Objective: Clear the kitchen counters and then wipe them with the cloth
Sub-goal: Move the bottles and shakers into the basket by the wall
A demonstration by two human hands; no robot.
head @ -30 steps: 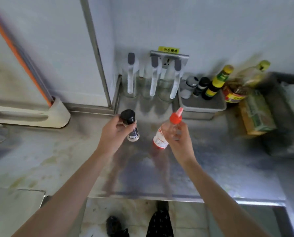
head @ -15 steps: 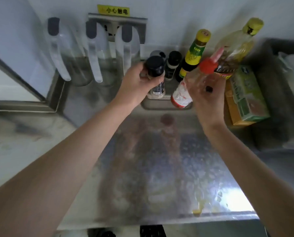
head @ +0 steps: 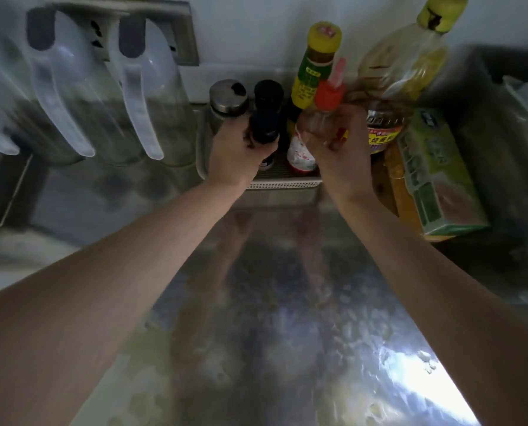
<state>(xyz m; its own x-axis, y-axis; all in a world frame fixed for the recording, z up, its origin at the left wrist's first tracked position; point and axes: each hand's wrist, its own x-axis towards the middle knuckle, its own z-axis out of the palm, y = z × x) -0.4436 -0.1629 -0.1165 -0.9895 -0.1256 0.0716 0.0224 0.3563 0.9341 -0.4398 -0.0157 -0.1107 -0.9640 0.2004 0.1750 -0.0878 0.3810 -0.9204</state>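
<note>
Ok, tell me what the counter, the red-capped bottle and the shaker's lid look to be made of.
Counter: stainless steel by the look, dull-polished; it shows blurred reflections and a white glare.
Red-capped bottle: likely clear plastic, given the see-through body, with an opaque matte red nozzle cap.
Shaker's lid: brushed metal, probably steel; it is grey with a soft sheen.

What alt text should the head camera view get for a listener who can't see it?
Seen from above, a left hand grips a black-capped spice jar and a right hand grips a red-capped squeeze bottle at a small tray at the back of a steel counter. A sauce bottle, an oil bottle and a green box stand nearby.
</note>
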